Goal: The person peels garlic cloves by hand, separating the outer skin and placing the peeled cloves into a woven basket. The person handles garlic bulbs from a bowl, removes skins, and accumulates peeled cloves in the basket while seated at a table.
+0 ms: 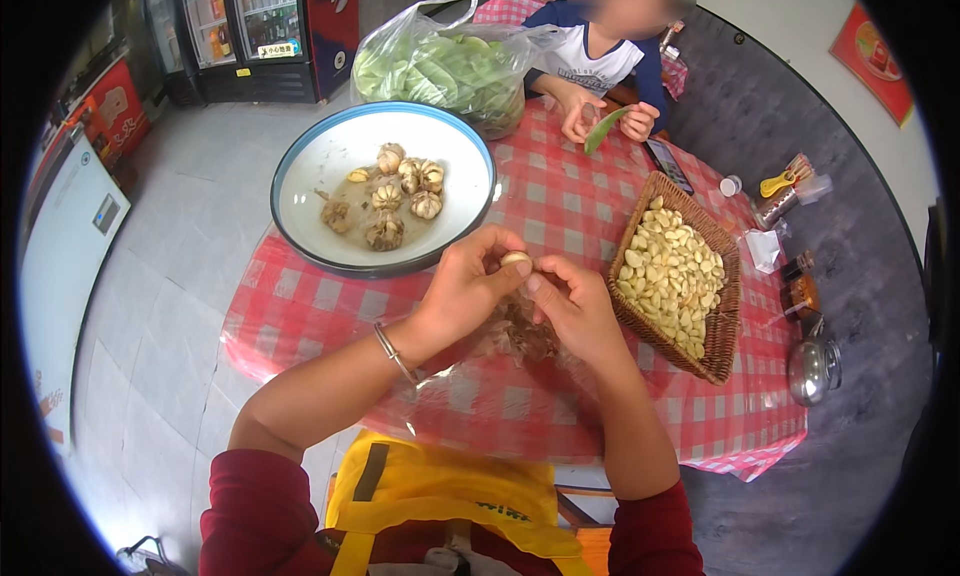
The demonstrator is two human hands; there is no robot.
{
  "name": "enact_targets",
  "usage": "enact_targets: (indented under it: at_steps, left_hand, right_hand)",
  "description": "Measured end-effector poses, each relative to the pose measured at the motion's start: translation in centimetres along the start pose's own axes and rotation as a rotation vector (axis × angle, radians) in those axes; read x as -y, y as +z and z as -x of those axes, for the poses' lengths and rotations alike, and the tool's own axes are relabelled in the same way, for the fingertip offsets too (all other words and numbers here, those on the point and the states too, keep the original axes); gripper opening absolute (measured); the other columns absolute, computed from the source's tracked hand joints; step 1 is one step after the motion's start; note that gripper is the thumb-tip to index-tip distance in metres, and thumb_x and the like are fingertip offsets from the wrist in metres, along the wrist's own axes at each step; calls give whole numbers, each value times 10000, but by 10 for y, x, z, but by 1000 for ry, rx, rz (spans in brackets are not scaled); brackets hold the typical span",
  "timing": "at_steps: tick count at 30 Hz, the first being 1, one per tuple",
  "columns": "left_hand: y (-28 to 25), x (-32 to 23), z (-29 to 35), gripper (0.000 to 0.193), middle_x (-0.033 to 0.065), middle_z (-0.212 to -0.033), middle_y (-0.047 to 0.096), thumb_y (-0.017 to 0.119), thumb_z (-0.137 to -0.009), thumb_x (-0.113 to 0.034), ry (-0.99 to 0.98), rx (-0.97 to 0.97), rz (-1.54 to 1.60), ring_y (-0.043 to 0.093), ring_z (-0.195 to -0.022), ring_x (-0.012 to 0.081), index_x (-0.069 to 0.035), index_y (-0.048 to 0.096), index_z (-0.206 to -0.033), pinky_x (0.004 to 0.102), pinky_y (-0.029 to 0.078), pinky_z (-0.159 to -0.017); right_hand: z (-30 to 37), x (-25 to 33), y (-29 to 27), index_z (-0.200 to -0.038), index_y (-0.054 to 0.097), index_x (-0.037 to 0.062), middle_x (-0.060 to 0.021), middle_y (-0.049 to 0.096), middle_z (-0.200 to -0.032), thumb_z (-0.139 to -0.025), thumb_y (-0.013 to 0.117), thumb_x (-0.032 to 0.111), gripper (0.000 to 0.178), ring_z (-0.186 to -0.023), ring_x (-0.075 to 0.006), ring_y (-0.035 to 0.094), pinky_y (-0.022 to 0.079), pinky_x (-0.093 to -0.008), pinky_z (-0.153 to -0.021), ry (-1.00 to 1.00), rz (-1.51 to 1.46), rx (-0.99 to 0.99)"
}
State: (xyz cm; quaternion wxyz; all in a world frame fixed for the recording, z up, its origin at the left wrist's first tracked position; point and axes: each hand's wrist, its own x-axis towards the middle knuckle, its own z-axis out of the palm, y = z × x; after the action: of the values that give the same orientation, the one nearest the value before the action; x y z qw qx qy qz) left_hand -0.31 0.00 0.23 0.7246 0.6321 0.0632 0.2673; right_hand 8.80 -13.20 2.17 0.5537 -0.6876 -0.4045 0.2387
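Over the middle of the table, my left hand (468,284) pinches a pale garlic clove (516,259) between thumb and fingers. My right hand (572,304) meets it from the other side, its thumb and fingertips closed on the same clove. Beneath both hands lies a loose heap of brownish garlic skins (520,338). Several whole garlic bulbs (386,198) rest in a white basin with a blue rim (300,166), left of my hands. On the right, a brown wicker basket (640,321) is filled with peeled cloves (675,271).
A clear plastic bag of leafy greens (440,71) stands behind the basin. Across the table a person (600,66) holds a green leaf (606,130) near a phone (668,166). Condiment jars (800,296) and a metal kettle (812,368) line the right edge of the checked tablecloth (300,321).
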Motion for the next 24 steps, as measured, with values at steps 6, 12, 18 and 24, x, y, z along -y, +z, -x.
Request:
enact_targets:
  at_steps: [6,12,18,24]
  left_hand:
    - [0,-3,1,113,19,-798,581,621,-834,-38,-40,39,-24,523,-715,48,11,551,-908,214,455,-620]
    - [1,-5,1,101,26,-794,592,632,-825,-33,-50,67,1,539,-716,56,9,558,-879,225,464,-625]
    - [-4,-1,1,133,13,-843,593,643,-840,-44,-44,107,-74,553,-762,53,-2,551,-927,206,466,-666]
    - [-4,-1,0,116,-9,-816,586,651,-823,-24,-22,132,-89,534,-735,33,1,577,-909,193,452,-642]
  right_hand:
    - [1,-2,-1,-967,620,13,-38,592,-641,-841,598,131,174,-586,-74,555,435,-239,-541,25,129,-44]
    - [1,-2,1,-926,631,9,-60,629,-670,-820,609,141,171,-598,-83,582,449,-238,-554,-14,181,-113]
    - [2,-2,2,-903,638,13,-67,629,-643,-799,628,155,176,-568,-90,563,449,-257,-542,1,213,-130]
    - [2,0,-2,-823,632,12,-75,602,-593,-782,622,143,137,-544,-93,550,434,-265,-512,-33,284,-93]
